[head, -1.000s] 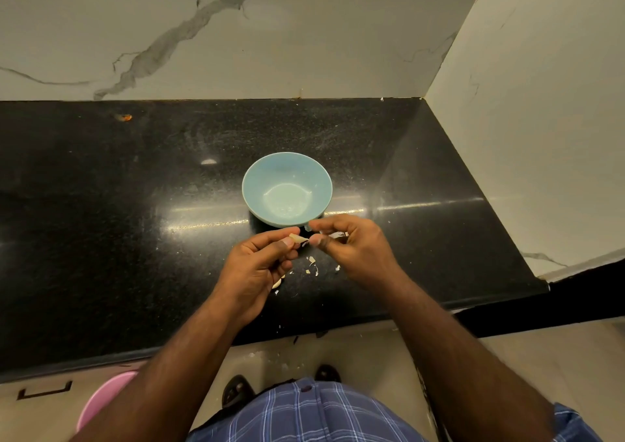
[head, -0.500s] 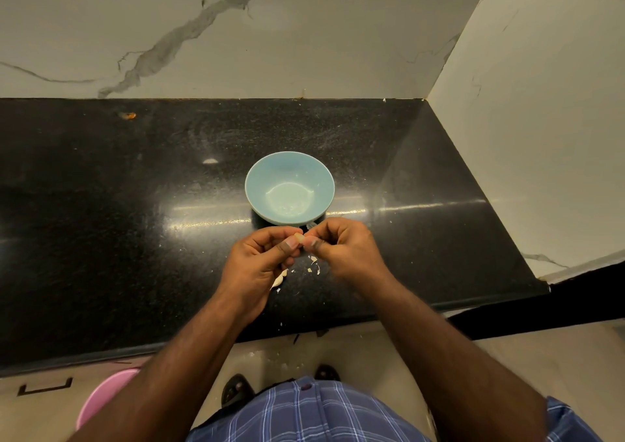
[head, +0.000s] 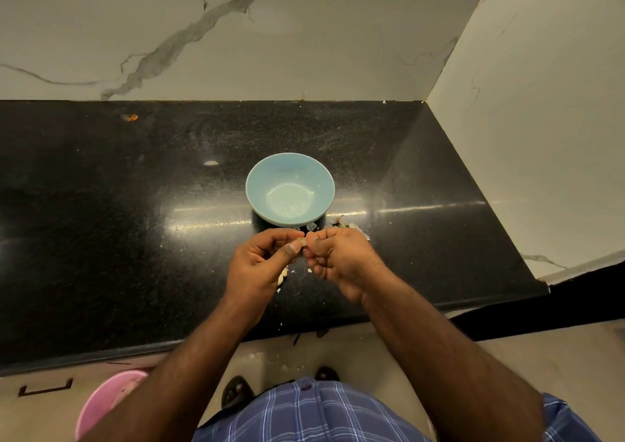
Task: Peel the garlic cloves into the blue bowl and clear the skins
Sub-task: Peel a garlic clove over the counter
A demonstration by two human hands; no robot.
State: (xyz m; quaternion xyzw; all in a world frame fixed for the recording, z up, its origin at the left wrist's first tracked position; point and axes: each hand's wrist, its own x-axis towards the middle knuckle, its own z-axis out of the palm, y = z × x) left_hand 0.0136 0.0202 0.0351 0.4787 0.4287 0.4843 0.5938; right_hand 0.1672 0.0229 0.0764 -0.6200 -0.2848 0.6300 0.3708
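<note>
The blue bowl (head: 290, 188) stands on the black counter (head: 135, 221), holding no cloves that I can see. Just in front of it, my left hand (head: 262, 265) and my right hand (head: 341, 260) meet fingertip to fingertip and pinch a small garlic clove (head: 303, 241) between them. Both hands have curled fingers. Pale garlic skins (head: 351, 227) lie to the right of the bowl's base, and smaller skin flakes (head: 309, 270) are scattered under my hands. Another pale piece (head: 282, 276) shows under my left palm, partly hidden.
Marble walls close the counter at the back and on the right. A small orange scrap (head: 130, 117) lies far back left. A pink bin (head: 105, 404) stands on the floor below the counter's front edge (head: 101, 352). Skin bits lie on the floor by my feet.
My hands have drawn closer together, and the clove is more covered by my fingertips. The right hand shifted slightly left, uncovering the skins right of the bowl.
</note>
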